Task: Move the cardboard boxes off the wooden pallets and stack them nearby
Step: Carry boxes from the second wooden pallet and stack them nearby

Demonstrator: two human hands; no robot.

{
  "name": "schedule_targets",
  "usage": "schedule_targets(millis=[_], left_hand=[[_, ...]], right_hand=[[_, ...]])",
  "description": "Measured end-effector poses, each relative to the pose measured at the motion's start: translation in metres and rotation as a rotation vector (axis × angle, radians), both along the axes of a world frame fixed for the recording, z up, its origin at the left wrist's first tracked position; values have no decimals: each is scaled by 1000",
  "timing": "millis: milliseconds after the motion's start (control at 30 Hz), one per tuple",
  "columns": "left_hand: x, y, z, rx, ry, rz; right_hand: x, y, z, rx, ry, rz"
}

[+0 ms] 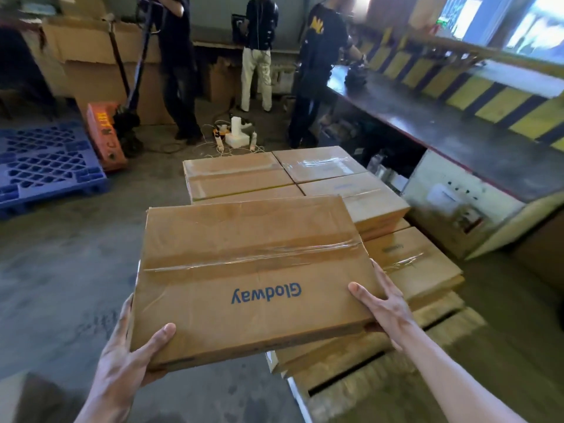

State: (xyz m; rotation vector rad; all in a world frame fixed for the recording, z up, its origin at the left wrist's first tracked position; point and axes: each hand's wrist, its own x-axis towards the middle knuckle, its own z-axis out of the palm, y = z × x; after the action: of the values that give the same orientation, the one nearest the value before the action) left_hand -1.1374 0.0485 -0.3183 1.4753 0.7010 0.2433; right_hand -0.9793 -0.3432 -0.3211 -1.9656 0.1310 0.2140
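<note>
A flat cardboard box [250,270] with clear tape and blue "Glodway" print is lifted in front of me. My left hand [128,355] grips its near left corner, thumb on top and fingers underneath. My right hand [381,303] grips the near right edge, thumb on the top face. Behind and to the right, more taped cardboard boxes [320,175] lie stacked on a wooden pallet [396,343], whose planks show at the lower right.
A blue plastic pallet [45,166] lies on the concrete floor at left, next to an orange pallet jack [105,132]. Three people [317,68] stand at the back near cables and white items [235,135]. A long dark workbench [457,123] runs along the right.
</note>
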Motion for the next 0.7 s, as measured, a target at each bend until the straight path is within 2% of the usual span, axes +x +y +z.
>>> schedule_targets(millis=[133,367,533,700], left_hand=[[50,-97,-22,18,41,-122],[146,-299,-86,89,79,-133],[213,-407,-99,1,93,-123],[276,-475,-122,-38,115,-61]], right_hand=[[33,-108,-22,-12,3,-74],[140,-293,-34,39,72,-31],[233,-392,-50,-22,156,22],[308,-442,-80,-41,199,39]])
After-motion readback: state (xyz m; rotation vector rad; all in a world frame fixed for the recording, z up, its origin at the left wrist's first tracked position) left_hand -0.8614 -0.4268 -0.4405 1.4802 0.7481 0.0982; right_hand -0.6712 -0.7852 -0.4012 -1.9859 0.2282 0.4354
